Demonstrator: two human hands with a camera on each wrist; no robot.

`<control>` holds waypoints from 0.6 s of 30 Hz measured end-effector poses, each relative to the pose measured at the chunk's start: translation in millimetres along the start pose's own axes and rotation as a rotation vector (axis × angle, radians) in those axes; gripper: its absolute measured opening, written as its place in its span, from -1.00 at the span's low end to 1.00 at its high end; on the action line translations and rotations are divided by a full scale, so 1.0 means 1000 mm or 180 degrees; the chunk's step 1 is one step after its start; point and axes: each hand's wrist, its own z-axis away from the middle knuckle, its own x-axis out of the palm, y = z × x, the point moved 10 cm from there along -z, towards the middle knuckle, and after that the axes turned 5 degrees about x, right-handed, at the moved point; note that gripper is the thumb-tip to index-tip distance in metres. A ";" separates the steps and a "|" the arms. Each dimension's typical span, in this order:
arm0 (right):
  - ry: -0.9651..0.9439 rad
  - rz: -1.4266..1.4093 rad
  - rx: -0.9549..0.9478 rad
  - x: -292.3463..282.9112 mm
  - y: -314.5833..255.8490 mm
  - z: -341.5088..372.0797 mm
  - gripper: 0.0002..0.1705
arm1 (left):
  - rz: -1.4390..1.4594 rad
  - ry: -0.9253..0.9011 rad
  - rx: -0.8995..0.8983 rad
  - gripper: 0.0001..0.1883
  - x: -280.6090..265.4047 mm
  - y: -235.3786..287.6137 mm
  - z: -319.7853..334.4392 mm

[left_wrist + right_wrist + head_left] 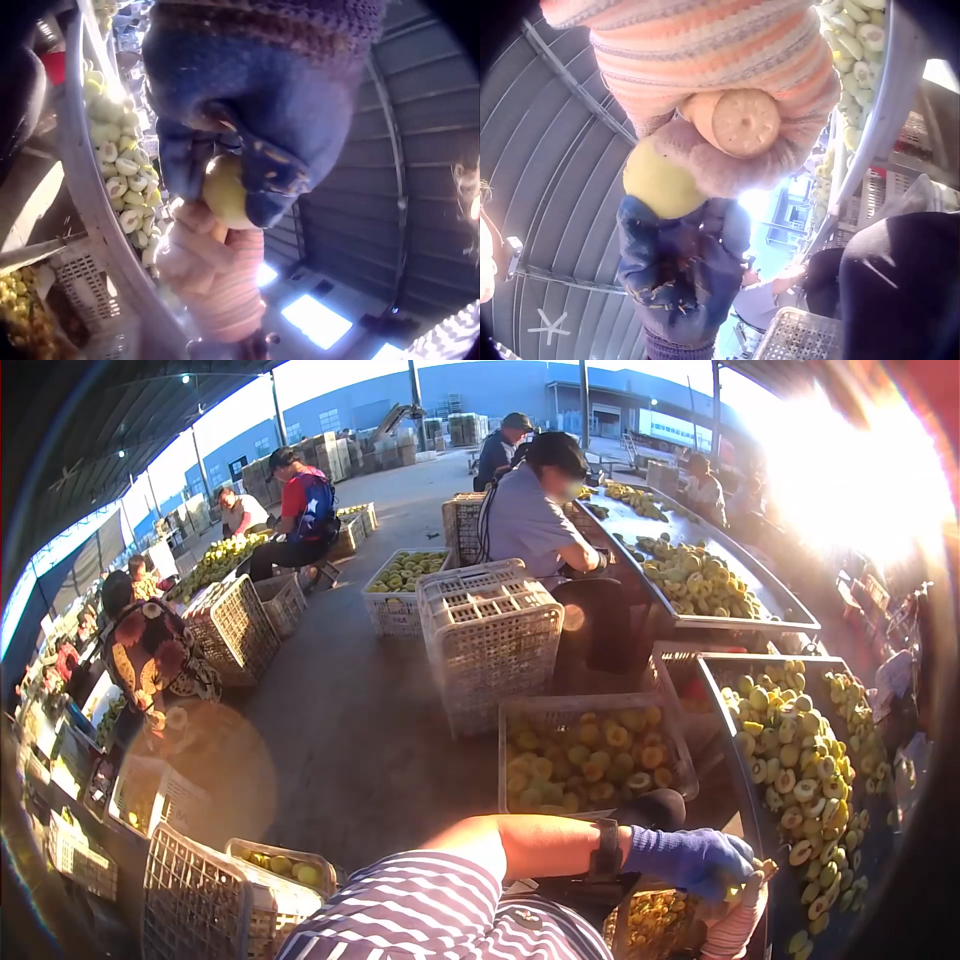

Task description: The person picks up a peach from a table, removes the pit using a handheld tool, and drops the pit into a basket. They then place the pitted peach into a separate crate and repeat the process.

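My left hand, in a blue knitted glove with a worn, stained palm, grips a round yellow-green fruit between thumb and fingers. Facing it, my right hand wears an orange, pink and grey striped glove. It holds a pale wooden handle whose round end sticks out of the fist; the tool's other end is hidden. The right fingers lie right at the fruit. Both hands are close together beside the sorting table, where a heap of halved fruits lies.
A crate of whole fruit stands left of the table, with yellow pieces in a container below my hands. Stacked plastic crates stand farther ahead. A seated person works at another table. Low sun glares at right.
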 end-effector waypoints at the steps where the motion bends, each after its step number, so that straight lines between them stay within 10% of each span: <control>1: -0.0153 -0.0091 -0.0095 0.010 -0.008 0.006 -0.63 | 0.0178 0.0174 0.0097 -0.56 -0.004 0.005 0.002; 11: 0.0157 0.0349 -0.1479 -0.015 -0.036 0.015 -0.38 | 0.0850 0.0837 0.0367 -0.66 0.018 -0.007 -0.018; 14: 0.0817 0.1596 -0.1788 -0.090 -0.033 -0.019 -0.28 | 0.0676 0.1116 -0.0136 -0.70 0.031 -0.050 -0.023; 18: 0.1012 0.0978 -0.1605 -0.146 -0.020 -0.049 -0.20 | 0.1828 0.1891 -0.1042 -0.55 0.061 -0.116 -0.031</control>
